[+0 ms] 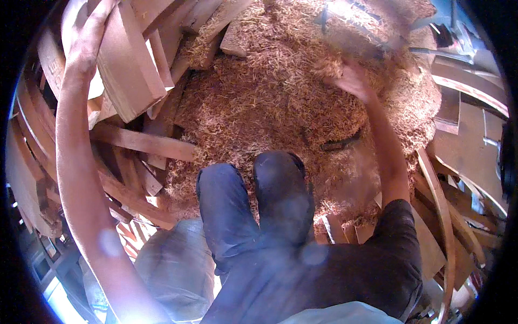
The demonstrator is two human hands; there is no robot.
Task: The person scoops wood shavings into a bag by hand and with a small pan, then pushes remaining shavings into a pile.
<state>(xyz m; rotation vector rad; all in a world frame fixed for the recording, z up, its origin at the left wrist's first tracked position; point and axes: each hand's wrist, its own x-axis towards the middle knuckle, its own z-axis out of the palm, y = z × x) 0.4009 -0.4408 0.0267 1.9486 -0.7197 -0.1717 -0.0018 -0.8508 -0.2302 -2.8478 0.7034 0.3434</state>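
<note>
Wood shavings (259, 102): a broad heap ahead of the knees (280, 173) on my feed; I judge them light and springy, best scooped from beneath with cupped fingers.
Open room: over the heap's middle, between both hands.
Thick board (129, 75): left of the heap, stiff, likely heavy; I'd grip its long edges, minding the corner.
Curved wooden strip (443, 216): bounds the right side near the elbow.
Slat (143, 143): its end juts against the heap.
Left hand (85, 40): at the board's upper part; I can't tell how tightly its fingers close.
Right hand (353, 82): among shavings; blur hides its grip from me.
</note>
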